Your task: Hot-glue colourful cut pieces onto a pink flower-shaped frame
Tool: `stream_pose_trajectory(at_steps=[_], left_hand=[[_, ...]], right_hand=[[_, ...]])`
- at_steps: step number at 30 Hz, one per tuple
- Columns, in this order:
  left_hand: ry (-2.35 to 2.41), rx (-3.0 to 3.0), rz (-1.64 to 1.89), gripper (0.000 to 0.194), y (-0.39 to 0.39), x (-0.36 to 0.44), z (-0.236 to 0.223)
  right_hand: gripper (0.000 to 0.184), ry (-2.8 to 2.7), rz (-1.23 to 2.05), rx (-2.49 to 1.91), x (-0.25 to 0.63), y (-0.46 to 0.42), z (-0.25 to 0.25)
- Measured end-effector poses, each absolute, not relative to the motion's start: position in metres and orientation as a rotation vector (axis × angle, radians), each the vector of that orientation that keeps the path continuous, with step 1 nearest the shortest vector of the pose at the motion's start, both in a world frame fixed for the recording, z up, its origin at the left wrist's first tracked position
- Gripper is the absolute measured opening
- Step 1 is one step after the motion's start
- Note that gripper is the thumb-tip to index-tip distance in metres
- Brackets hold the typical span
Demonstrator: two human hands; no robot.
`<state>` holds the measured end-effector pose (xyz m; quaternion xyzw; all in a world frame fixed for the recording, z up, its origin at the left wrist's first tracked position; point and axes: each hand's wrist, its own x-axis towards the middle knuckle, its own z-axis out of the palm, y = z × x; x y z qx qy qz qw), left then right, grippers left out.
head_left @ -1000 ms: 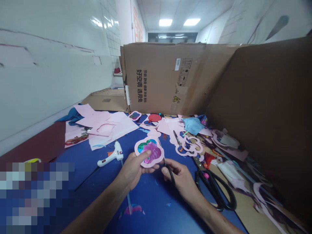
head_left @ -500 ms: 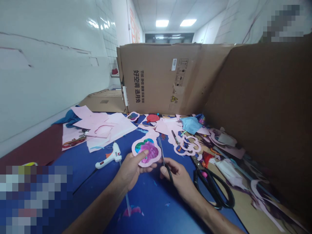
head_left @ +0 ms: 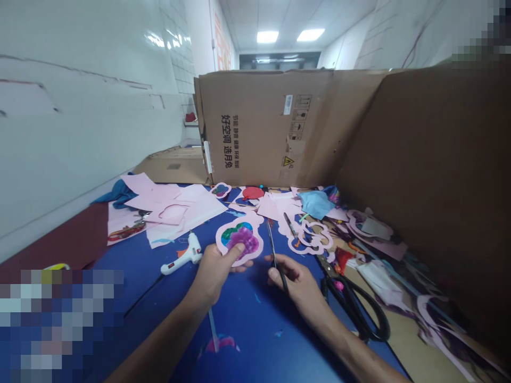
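Observation:
My left hand [head_left: 219,266] pinches a pink cloud-shaped paper cutout [head_left: 258,246] with the thumb on its front. At the cutout's middle is a shiny purple, green and blue patch [head_left: 243,236]. My right hand [head_left: 293,276] grips small black-handled scissors [head_left: 273,247], their blades pointing away from me and apart from the cutout's right edge. A white glue gun [head_left: 181,258] lies on the blue table left of my left hand. Large black-handled scissors [head_left: 357,308] rest right of my right hand.
Pink paper sheets [head_left: 191,205] are spread at the back left. Pink paper outlines [head_left: 313,238], a light blue cloth [head_left: 316,204] and assorted scraps [head_left: 379,282] cover the back and right. A cardboard box [head_left: 263,127] walls off the back; more cardboard [head_left: 431,159] stands on the right.
The small scissors have moved right, away from the cutout's edge, with my right hand. My left hand has tilted the cutout and raised it slightly.

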<state>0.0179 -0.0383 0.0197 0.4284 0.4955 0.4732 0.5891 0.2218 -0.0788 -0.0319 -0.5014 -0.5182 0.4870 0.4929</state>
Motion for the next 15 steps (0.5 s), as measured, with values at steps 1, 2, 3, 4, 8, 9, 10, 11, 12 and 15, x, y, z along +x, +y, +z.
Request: stream_pose_trajectory(at_steps=[1,2,3,4,8,9,10,11,12,15], left_hand=[[1.162,1.011,1.103,0.037,-0.038,0.018,0.019],[1.167,1.024,1.107,0.035,-0.038,0.017,0.019],[1.168,1.034,1.108,0.033,-0.038,0.017,0.018],[1.165,1.044,1.109,0.032,-0.038,0.017,0.017],[1.162,1.071,1.091,0.031,-0.038,0.017,0.017],[1.166,1.081,1.077,0.03,-0.039,0.018,0.018],[1.171,1.093,1.062,0.029,-0.039,0.018,0.018],[1.175,1.106,1.05,0.029,-0.039,0.018,0.018],[1.177,1.117,1.043,0.029,-0.039,0.018,0.018],[1.165,1.115,1.053,0.034,-0.039,0.019,0.015]], right_hand=[[0.073,-1.261,1.169,-1.224,0.222,-0.078,-0.031],[0.072,-1.266,1.151,-1.236,0.223,-0.078,-0.03],[0.072,-1.271,1.131,-1.249,0.224,-0.077,-0.029],[0.072,-1.275,1.112,-1.263,0.226,-0.077,-0.027],[0.074,-1.28,1.065,-1.313,0.231,-0.078,-0.018],[0.074,-1.276,1.061,-1.319,0.231,-0.078,-0.017],[0.074,-1.265,1.057,-1.32,0.232,-0.078,-0.016],[0.073,-1.247,1.052,-1.315,0.232,-0.078,-0.016],[0.072,-1.224,1.041,-1.306,0.232,-0.077,-0.017],[0.073,-1.161,0.987,-1.267,0.235,-0.073,-0.022]])
